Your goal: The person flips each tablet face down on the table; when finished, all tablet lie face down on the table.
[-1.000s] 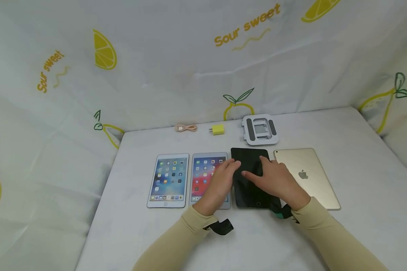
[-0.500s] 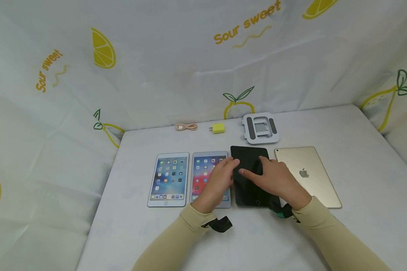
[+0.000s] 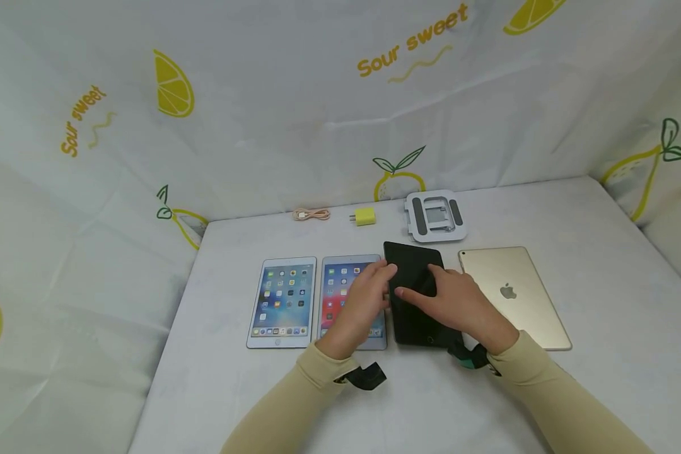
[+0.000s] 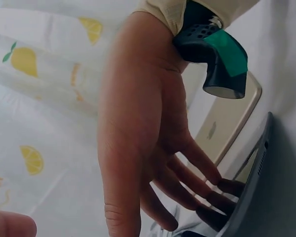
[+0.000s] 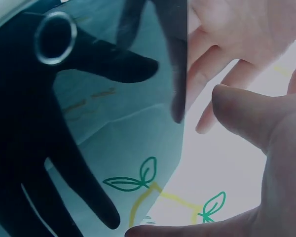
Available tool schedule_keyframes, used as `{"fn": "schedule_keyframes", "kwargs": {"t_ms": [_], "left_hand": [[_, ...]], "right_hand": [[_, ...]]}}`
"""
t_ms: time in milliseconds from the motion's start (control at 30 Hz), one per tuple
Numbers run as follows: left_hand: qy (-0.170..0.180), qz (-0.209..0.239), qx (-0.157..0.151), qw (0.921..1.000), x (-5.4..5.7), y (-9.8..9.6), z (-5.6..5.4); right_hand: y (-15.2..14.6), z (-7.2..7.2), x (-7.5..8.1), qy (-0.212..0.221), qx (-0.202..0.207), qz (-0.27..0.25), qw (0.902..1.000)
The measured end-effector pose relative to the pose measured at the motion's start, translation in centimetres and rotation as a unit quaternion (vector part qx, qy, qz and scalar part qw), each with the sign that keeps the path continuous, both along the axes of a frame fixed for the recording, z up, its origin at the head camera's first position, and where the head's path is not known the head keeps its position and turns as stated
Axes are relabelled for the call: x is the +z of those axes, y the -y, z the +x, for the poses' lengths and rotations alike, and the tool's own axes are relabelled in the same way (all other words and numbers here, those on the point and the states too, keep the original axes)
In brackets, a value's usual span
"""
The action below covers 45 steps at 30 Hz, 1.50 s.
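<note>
My left hand (image 3: 360,309) is at the left edge of a black tablet (image 3: 411,258), gripping it there with the thumb near the top of the screen side. The tablet is slightly tilted, and its lower edge shows in the left wrist view. My right hand (image 3: 456,302) is over the tablet's right half with fingers extended; its index finger touches or nearly touches the screen. The right wrist view shows the glossy screen (image 5: 138,128) mirroring both hands. The left fingertips are partly hidden by the tablet.
Two white tablets with lit screens, one at the left (image 3: 282,302) and one beside the hand (image 3: 335,284), lie screen up. A gold tablet (image 3: 511,309) lies face down at right. Behind are a coiled cable (image 3: 311,214), a yellow charger (image 3: 364,216) and a folded grey stand (image 3: 436,216).
The black tablet has shifted slightly up and left and looks more tilted than before. Both hands have moved slightly left with it.
</note>
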<state>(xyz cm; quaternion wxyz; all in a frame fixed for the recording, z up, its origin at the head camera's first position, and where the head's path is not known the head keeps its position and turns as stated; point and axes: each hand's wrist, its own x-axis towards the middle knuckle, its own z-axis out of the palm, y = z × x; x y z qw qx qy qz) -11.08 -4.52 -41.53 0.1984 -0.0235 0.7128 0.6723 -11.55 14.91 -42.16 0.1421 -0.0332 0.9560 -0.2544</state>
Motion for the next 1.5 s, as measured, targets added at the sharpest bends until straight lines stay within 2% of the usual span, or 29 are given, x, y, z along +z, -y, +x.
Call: {"fn": "schedule_keyframes", "kwargs": {"t_ms": [433,867,1133,1500], "left_hand": [[-0.005,0.022,0.007,0.9997,0.9,0.3,0.2],[-0.03,0.034,0.012,0.9989,1.5,0.3,0.5],[-0.049,0.034,0.009,0.9981,1.6,0.5,0.7],[-0.05,0.026,0.014,0.9983,2.0,0.5,0.9]], "right_hand": [[0.4,0.0,-0.3,0.001,0.006,-0.027,0.9996],[0.7,-0.1,-0.2,0.016,0.011,-0.067,0.9975],[1.0,-0.3,0.0,0.023,0.014,-0.079,0.9965],[0.9,-0.4,-0.2,0.038,0.017,-0.108,0.9933]]}}
